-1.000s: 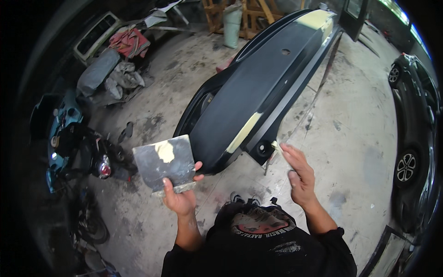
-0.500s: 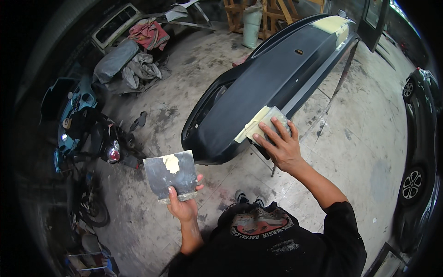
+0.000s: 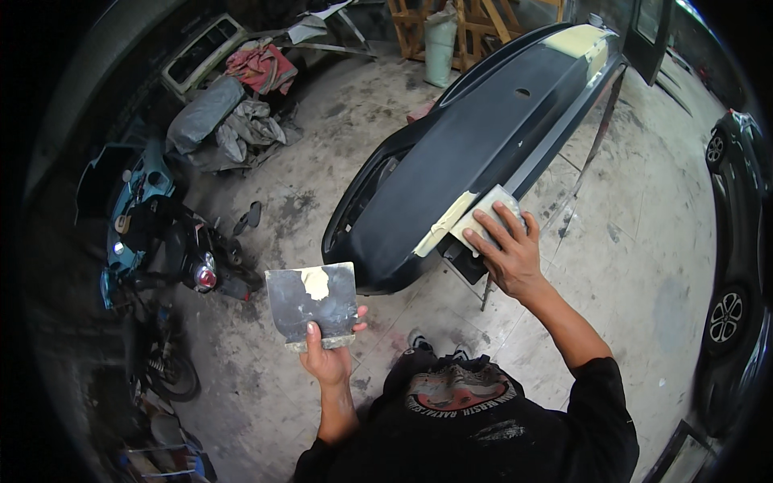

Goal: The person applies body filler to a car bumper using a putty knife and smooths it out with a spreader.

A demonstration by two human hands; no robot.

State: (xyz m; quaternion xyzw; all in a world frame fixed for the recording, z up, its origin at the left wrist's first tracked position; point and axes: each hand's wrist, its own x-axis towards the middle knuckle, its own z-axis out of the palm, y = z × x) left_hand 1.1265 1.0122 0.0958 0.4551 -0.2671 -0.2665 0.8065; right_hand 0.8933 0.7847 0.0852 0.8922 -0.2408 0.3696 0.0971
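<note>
My left hand [image 3: 328, 354] grips a grey square plate [image 3: 310, 294] with a blob of cream paste [image 3: 315, 282] near its upper edge. A pale, thin spreader [image 3: 487, 199] is held under the fingers of my right hand [image 3: 511, 253], beside a strip of cream paste [image 3: 445, 221] along the lower edge of a dark car bumper [image 3: 435, 161]. Whether the spreader touches the strip is hard to tell. The bumper lies diagonally on a metal stand [image 3: 596, 141] and has another cream patch [image 3: 572, 43] at its far end.
Scooters [image 3: 205, 262] stand at left, with covered parts and red cloth [image 3: 259, 66] behind. A wooden crate [image 3: 479, 36] and pale sack [image 3: 440, 52] are at the back. A dark car [image 3: 727, 266] stands at right, above the concrete floor [image 3: 612, 266].
My right hand moved up onto the paste strip with the spreader, then slightly right along the bumper's edge. The plate in my left hand sits a little farther right in view, which also shifted.
</note>
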